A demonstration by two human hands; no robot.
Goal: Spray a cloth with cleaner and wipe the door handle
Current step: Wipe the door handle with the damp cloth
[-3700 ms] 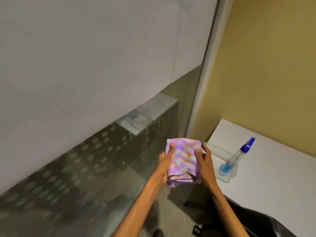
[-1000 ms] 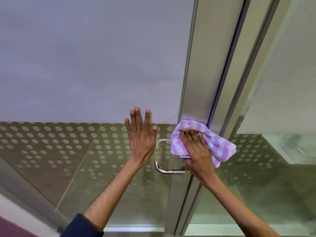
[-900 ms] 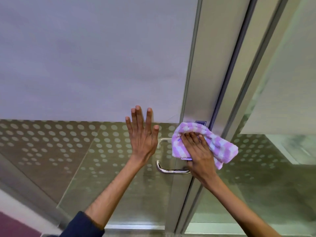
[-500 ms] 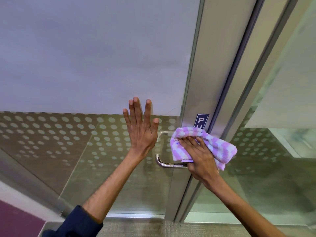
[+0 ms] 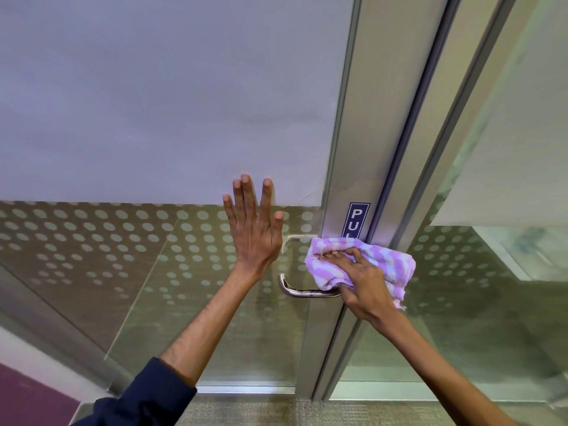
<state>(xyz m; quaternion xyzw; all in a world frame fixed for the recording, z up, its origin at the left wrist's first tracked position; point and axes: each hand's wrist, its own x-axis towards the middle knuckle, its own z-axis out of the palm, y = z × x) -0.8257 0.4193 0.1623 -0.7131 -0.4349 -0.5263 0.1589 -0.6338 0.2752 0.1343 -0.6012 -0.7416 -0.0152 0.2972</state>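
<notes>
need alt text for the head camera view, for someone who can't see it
A person's right hand presses a purple and white striped cloth against the base of a curved chrome door handle on a metal-framed glass door. The left hand rests flat, fingers spread, on the dotted frosted glass beside it, below a blue sign reading "PU".

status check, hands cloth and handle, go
Left hand open, flat on the glass door. Right hand pressing the cloth at the base of the door handle. Handle's free end bare. Nothing in the way.
</notes>
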